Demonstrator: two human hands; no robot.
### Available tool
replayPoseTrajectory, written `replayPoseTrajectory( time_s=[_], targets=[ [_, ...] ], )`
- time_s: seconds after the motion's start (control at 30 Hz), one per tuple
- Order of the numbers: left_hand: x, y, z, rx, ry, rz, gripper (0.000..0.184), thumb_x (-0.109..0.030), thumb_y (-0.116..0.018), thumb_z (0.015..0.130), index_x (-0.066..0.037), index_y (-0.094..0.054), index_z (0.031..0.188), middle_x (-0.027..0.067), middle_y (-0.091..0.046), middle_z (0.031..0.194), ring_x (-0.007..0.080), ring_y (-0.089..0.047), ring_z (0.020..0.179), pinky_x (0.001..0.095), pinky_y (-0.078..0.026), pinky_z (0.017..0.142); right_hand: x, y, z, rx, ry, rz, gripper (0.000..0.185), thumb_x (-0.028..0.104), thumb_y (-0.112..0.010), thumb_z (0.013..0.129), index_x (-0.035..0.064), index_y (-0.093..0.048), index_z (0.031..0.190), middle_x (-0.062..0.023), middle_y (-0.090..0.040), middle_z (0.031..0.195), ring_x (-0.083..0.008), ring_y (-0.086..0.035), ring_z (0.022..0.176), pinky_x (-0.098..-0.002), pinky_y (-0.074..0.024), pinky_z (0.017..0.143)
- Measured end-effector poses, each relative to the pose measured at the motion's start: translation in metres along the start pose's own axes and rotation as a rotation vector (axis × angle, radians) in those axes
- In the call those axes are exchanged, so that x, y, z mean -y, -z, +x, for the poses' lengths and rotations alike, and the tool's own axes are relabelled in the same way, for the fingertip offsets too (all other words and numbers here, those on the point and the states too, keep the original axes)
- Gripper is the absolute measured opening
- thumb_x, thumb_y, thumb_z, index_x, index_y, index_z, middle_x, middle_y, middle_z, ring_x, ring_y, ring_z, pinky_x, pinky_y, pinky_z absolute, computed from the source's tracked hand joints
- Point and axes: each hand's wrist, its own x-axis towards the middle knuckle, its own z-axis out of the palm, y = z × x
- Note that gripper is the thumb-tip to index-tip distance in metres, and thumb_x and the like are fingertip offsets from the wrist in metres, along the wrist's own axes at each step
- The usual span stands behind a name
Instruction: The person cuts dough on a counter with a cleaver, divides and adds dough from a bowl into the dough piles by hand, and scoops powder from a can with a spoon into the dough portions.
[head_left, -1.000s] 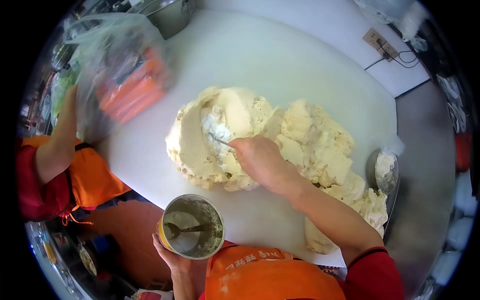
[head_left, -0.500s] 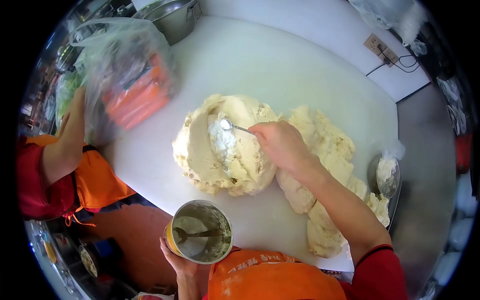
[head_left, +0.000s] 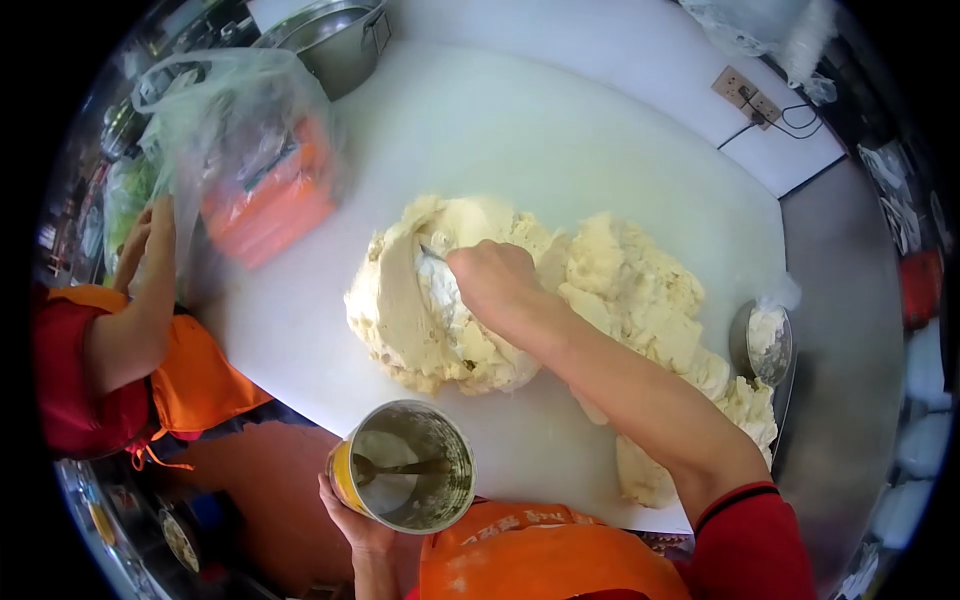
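Note:
My right hand (head_left: 492,284) is closed around the handle of a small metal spoon (head_left: 429,252), reaching over a big mound of dough (head_left: 390,320). The spoon's tip is down at the white powder (head_left: 440,292) lying in the hollow of the dough; the bowl of the spoon is mostly out of sight. Low in the view, my left hand (head_left: 352,520) grips the side of a yellow-sided can (head_left: 345,478). The can is tilted so its inside shows, with white powder at the bottom and another spoon (head_left: 415,467) resting in it. More dough (head_left: 640,285) spreads to the right, partly behind my right forearm.
At the left, another person's hand (head_left: 150,235) is beside a clear plastic bag (head_left: 245,160) with orange contents. A metal basin (head_left: 335,50) stands at the back left. At the right is a metal bowl (head_left: 768,343) of white flour. A wall socket (head_left: 745,95) holds plugged cords.
My right hand has moved left and brought the spoon down toward the powder in the dough's hollow. My left hand still holds the can. The other person's hand has shifted slightly.

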Motion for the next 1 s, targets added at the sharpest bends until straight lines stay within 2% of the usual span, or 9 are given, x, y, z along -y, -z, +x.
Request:
replayPoseTrajectory(
  time_s=[0.03,0.27,0.43,0.53,0.73,0.83,0.93,1.0],
  targets=[
    [-0.001,-0.007,-0.002,-0.001,-0.005,-0.01,0.046,-0.043,-0.044,0.096,-0.007,-0.055,0.123,0.0073,-0.058,0.121,0.0238,-0.054,0.11,0.0398,-0.046,0.096,0.0,0.009,-0.008,0.008,0.017,-0.036,0.01,-0.004,-0.057,0.073,-0.0008,-0.064,0.079,-0.0188,-0.064,0.068,-0.0333,-0.066,0.066,-0.0419,-0.0527,0.06],
    [-0.003,-0.018,-0.007,0.023,0.027,0.001,0.045,-0.043,-0.044,0.096,-0.008,-0.055,0.122,0.007,-0.058,0.121,0.0236,-0.054,0.11,0.0399,-0.047,0.094,-0.004,0.001,-0.027,-0.047,0.099,-0.15,0.013,-0.002,-0.059,0.073,0.0004,-0.062,0.086,-0.017,-0.065,0.068,-0.0311,-0.067,0.065,-0.0411,-0.0531,0.056],
    [-0.003,-0.01,-0.01,0.008,0.012,0.01,0.047,-0.044,-0.043,0.096,-0.008,-0.055,0.123,0.0073,-0.057,0.121,0.0236,-0.054,0.11,0.0402,-0.048,0.094,-0.001,-0.003,-0.016,-0.029,0.071,-0.149,0.013,0.0,-0.061,0.072,-0.0004,-0.063,0.085,-0.0164,-0.066,0.071,-0.031,-0.068,0.066,-0.0401,-0.0534,0.056],
    [-0.004,0.017,0.0,0.037,0.019,0.036,0.066,-0.058,-0.038,0.092,-0.009,-0.047,0.134,0.0132,-0.051,0.134,0.0314,-0.048,0.123,0.0472,-0.04,0.103,0.015,-0.024,0.0,0.004,0.065,-0.178,0.013,0.0,-0.062,0.072,-0.0006,-0.063,0.085,-0.0162,-0.067,0.073,-0.0311,-0.068,0.067,-0.0401,-0.0537,0.057],
    [-0.016,0.006,0.011,0.149,-0.007,0.171,0.069,-0.058,-0.038,0.092,-0.005,-0.044,0.137,0.0142,-0.049,0.136,0.0317,-0.047,0.124,0.0466,-0.039,0.105,0.012,0.004,0.002,0.107,0.026,-0.17,0.014,0.0,-0.059,0.073,-0.0003,-0.063,0.087,-0.0164,-0.066,0.072,-0.0318,-0.067,0.067,-0.041,-0.0525,0.057],
    [-0.02,-0.001,0.018,0.217,0.052,0.074,0.07,-0.057,-0.034,0.093,-0.004,-0.043,0.138,0.0146,-0.048,0.138,0.0318,-0.046,0.126,0.0457,-0.037,0.107,-0.001,0.009,-0.015,0.072,-0.004,-0.139,0.021,-0.001,-0.057,0.075,0.0004,-0.064,0.094,-0.0159,-0.066,0.071,-0.0317,-0.066,0.066,-0.0419,-0.0507,0.055],
    [-0.019,-0.036,0.016,0.054,0.028,0.062,0.042,-0.04,-0.039,0.099,-0.009,-0.056,0.121,0.007,-0.06,0.117,0.0215,-0.057,0.105,0.0365,-0.051,0.089,-0.005,0.014,-0.032,0.014,-0.047,-0.076,0.029,-0.002,-0.056,0.075,0.0012,-0.064,0.103,-0.0148,-0.065,0.069,-0.0313,-0.065,0.065,-0.0425,-0.0491,0.053],
    [-0.021,-0.039,0.021,0.094,0.072,0.085,0.043,-0.042,-0.039,0.099,-0.009,-0.056,0.121,0.0066,-0.06,0.117,0.0214,-0.057,0.105,0.0366,-0.051,0.089,-0.007,0.016,-0.043,-0.035,-0.05,-0.046,0.033,-0.002,-0.055,0.076,0.0016,-0.063,0.108,-0.0133,-0.063,0.068,-0.0303,-0.065,0.064,-0.0416,-0.0485,0.051]
  ],
)
